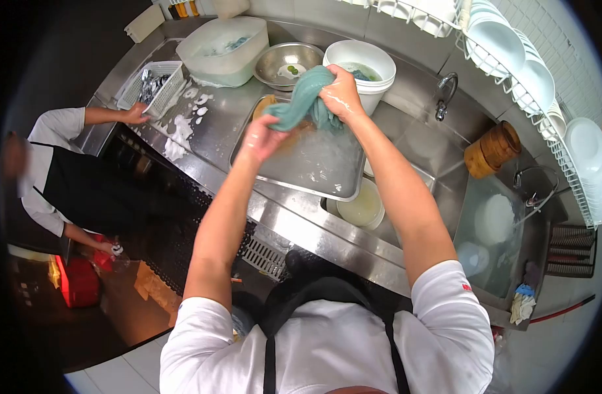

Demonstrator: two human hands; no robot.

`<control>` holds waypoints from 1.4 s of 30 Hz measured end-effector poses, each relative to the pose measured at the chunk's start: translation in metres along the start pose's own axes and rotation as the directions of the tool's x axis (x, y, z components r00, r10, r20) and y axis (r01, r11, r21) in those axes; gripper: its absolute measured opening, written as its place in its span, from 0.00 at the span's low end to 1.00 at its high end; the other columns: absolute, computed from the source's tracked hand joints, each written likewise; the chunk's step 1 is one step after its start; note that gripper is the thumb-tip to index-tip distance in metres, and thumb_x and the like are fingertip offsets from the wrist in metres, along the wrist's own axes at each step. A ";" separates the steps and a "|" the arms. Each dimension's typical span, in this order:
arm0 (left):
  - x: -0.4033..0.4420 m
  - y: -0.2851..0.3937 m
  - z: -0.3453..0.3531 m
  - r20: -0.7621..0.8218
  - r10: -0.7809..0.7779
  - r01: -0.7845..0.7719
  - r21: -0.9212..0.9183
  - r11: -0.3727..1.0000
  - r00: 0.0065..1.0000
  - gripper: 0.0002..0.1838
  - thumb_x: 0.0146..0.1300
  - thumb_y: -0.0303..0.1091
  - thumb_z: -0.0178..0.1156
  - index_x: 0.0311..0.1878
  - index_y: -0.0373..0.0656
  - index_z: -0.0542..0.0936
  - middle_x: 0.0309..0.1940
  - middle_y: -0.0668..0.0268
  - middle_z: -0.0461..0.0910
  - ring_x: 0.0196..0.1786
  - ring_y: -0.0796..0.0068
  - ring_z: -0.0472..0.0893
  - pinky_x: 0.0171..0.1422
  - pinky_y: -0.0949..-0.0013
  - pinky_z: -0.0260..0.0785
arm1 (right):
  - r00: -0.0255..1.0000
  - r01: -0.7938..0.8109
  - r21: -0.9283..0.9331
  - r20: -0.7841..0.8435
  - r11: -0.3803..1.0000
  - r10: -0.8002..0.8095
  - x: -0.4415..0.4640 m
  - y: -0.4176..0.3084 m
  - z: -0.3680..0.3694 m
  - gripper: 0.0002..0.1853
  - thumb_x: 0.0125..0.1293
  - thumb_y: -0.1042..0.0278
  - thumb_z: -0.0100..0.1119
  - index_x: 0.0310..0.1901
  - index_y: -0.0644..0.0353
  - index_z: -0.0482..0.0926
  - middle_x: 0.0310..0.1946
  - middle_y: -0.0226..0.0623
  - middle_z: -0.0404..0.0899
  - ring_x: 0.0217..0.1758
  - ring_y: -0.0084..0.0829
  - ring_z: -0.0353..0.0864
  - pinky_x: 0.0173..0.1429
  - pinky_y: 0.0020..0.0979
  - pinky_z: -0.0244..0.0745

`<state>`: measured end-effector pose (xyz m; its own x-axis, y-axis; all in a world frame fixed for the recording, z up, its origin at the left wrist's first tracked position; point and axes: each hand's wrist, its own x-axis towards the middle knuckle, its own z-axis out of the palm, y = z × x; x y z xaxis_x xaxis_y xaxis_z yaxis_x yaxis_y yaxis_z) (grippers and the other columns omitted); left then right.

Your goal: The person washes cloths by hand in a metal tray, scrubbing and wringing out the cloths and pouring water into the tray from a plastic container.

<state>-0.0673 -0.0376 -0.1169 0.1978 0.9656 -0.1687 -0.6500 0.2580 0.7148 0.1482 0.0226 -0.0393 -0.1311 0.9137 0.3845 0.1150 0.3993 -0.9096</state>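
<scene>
A wet, blue-green cloth (304, 102) is bunched and twisted between my two hands. My left hand (265, 136) grips its lower left end, and my right hand (342, 94) is closed around the upper right part, with suds on the wrist. Below the cloth lies a shallow metal tray (314, 167) with some water and foam in it. Just behind my right hand stands a white bucket (378, 88) with liquid and more blue-green cloth inside. A steel bowl (269, 64) holding small green things sits behind the cloth.
A co-worker (48, 167) at the left has one hand on a white basket of cutlery (176, 92). A plastic tub (212, 69) stands behind. To the right are a tap (443, 98), a wooden container (491, 150), a water-filled sink (488, 262) and a rack of white dishes (504, 75).
</scene>
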 end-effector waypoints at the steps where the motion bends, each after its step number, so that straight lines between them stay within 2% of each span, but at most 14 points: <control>1: -0.001 -0.013 0.017 -0.002 -0.055 0.055 0.085 0.995 0.998 0.30 0.60 0.30 0.60 0.66 0.35 0.65 0.62 0.54 0.71 0.64 0.63 0.73 0.65 0.55 0.68 | 1.000 0.014 -0.013 0.027 1.000 -0.014 0.003 0.000 0.003 0.13 0.48 0.78 0.64 0.39 0.67 0.80 0.30 0.36 0.83 0.33 0.25 0.78 0.39 0.29 0.74; 3: 0.013 -0.041 0.040 -0.068 0.268 -0.208 0.460 0.863 0.961 0.34 0.54 0.31 0.68 0.65 0.37 0.67 0.58 0.60 0.74 0.60 0.67 0.75 0.64 0.60 0.68 | 0.992 0.029 0.049 0.122 0.998 -0.035 0.009 0.007 0.003 0.12 0.49 0.79 0.62 0.38 0.68 0.80 0.31 0.36 0.83 0.33 0.25 0.78 0.39 0.29 0.74; 7: 0.020 -0.021 0.069 0.228 0.311 -0.377 0.697 0.609 0.923 0.43 0.47 0.34 0.74 0.67 0.39 0.65 0.59 0.62 0.73 0.60 0.70 0.73 0.65 0.64 0.66 | 0.964 0.010 0.172 0.260 0.985 -0.055 0.009 0.004 0.003 0.13 0.56 0.80 0.55 0.44 0.66 0.79 0.37 0.34 0.82 0.39 0.23 0.79 0.45 0.26 0.76; 9: 0.018 -0.011 0.084 0.283 0.136 -0.275 0.543 0.793 0.950 0.46 0.46 0.36 0.76 0.68 0.40 0.62 0.61 0.62 0.70 0.61 0.69 0.73 0.67 0.64 0.64 | 0.990 -0.083 0.429 0.135 0.900 0.026 0.005 0.003 0.009 0.10 0.59 0.74 0.54 0.42 0.64 0.79 0.36 0.35 0.82 0.37 0.25 0.81 0.43 0.29 0.78; 16: 0.018 -0.062 0.094 0.142 0.542 -0.559 0.155 0.814 0.828 0.46 0.45 0.37 0.80 0.65 0.37 0.64 0.57 0.61 0.73 0.58 0.69 0.74 0.66 0.65 0.65 | 0.867 -0.216 0.847 -0.062 0.485 0.495 0.003 0.058 0.034 0.17 0.65 0.55 0.51 0.44 0.61 0.79 0.39 0.38 0.82 0.38 0.34 0.84 0.43 0.35 0.82; 18: 0.011 -0.073 0.093 0.073 0.459 -0.463 0.057 0.885 0.886 0.43 0.44 0.34 0.79 0.64 0.38 0.67 0.56 0.61 0.75 0.58 0.68 0.75 0.65 0.64 0.66 | 0.820 -0.227 0.824 -0.126 0.518 0.559 0.005 0.070 0.041 0.18 0.64 0.56 0.52 0.45 0.62 0.79 0.40 0.40 0.81 0.40 0.36 0.83 0.43 0.38 0.82; 22: 0.011 -0.085 0.087 -0.080 0.074 -0.080 -0.070 0.994 0.994 0.31 0.49 0.32 0.74 0.57 0.42 0.75 0.52 0.60 0.78 0.56 0.65 0.77 0.62 0.59 0.69 | 0.806 -0.546 0.629 0.217 0.553 0.550 0.008 0.101 0.032 0.17 0.63 0.63 0.56 0.48 0.64 0.76 0.41 0.38 0.79 0.42 0.32 0.81 0.48 0.39 0.79; 26: 0.034 -0.069 0.081 -0.093 -0.211 0.127 -0.548 0.827 0.973 0.16 0.57 0.40 0.62 0.47 0.45 0.78 0.45 0.61 0.80 0.49 0.59 0.79 0.58 0.54 0.71 | 0.804 -0.576 0.394 0.430 0.716 0.410 -0.007 0.105 -0.007 0.29 0.63 0.54 0.64 0.59 0.66 0.70 0.50 0.39 0.76 0.54 0.33 0.76 0.60 0.34 0.70; 29: 0.055 -0.063 0.083 -0.088 -0.193 0.044 -0.804 0.593 0.977 0.15 0.57 0.41 0.61 0.46 0.45 0.77 0.44 0.62 0.79 0.49 0.57 0.78 0.58 0.52 0.70 | 0.742 -0.462 0.767 0.059 0.445 0.668 -0.035 0.139 -0.004 0.32 0.65 0.48 0.61 0.61 0.66 0.68 0.51 0.40 0.76 0.54 0.38 0.76 0.61 0.41 0.70; 30: 0.064 -0.070 0.081 -0.051 -0.125 0.024 -0.845 0.534 0.991 0.11 0.60 0.39 0.59 0.42 0.44 0.78 0.42 0.63 0.79 0.47 0.57 0.76 0.58 0.52 0.69 | 0.736 -0.514 0.815 0.260 0.266 0.625 -0.048 0.149 0.001 0.32 0.65 0.44 0.58 0.63 0.59 0.68 0.55 0.41 0.75 0.57 0.42 0.74 0.65 0.52 0.66; 32: 0.069 -0.082 0.098 -0.123 0.007 -0.114 -0.901 0.418 0.992 0.11 0.62 0.40 0.56 0.43 0.44 0.78 0.42 0.65 0.79 0.47 0.58 0.76 0.59 0.52 0.68 | 0.876 -0.368 0.911 0.273 0.185 0.398 -0.073 0.131 0.032 0.30 0.64 0.42 0.58 0.61 0.54 0.70 0.58 0.42 0.73 0.59 0.44 0.73 0.66 0.58 0.64; 34: 0.068 -0.093 0.106 -0.163 0.105 -0.190 -0.912 0.364 0.981 0.12 0.63 0.40 0.55 0.43 0.43 0.78 0.41 0.66 0.79 0.47 0.59 0.76 0.59 0.53 0.68 | 0.856 -0.308 0.946 0.230 0.098 0.463 -0.074 0.092 0.060 0.27 0.62 0.42 0.59 0.58 0.47 0.71 0.63 0.44 0.69 0.61 0.48 0.72 0.62 0.66 0.64; 39: 0.041 -0.087 0.136 -0.122 0.301 -0.243 -0.881 0.406 0.946 0.13 0.65 0.43 0.55 0.43 0.44 0.76 0.37 0.67 0.77 0.44 0.65 0.76 0.57 0.57 0.68 | 0.884 -0.212 0.974 0.226 -0.080 0.409 -0.059 0.066 0.058 0.23 0.61 0.44 0.62 0.51 0.50 0.74 0.52 0.41 0.74 0.51 0.43 0.76 0.53 0.54 0.72; 42: 0.034 -0.077 0.132 0.284 0.296 0.256 -0.958 0.133 0.912 0.14 0.65 0.44 0.56 0.43 0.43 0.74 0.32 0.68 0.74 0.38 0.71 0.74 0.50 0.64 0.69 | 0.877 -0.271 0.963 0.253 -0.015 0.408 -0.052 0.085 0.055 0.21 0.61 0.46 0.64 0.47 0.51 0.76 0.46 0.39 0.76 0.45 0.39 0.78 0.48 0.47 0.74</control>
<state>0.0865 -0.0284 -0.0878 0.1970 0.9479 0.2505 -0.7385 0.3115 -0.5979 0.1111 0.0052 -0.1454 -0.3169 0.9456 -0.0736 -0.9140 -0.3252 -0.2424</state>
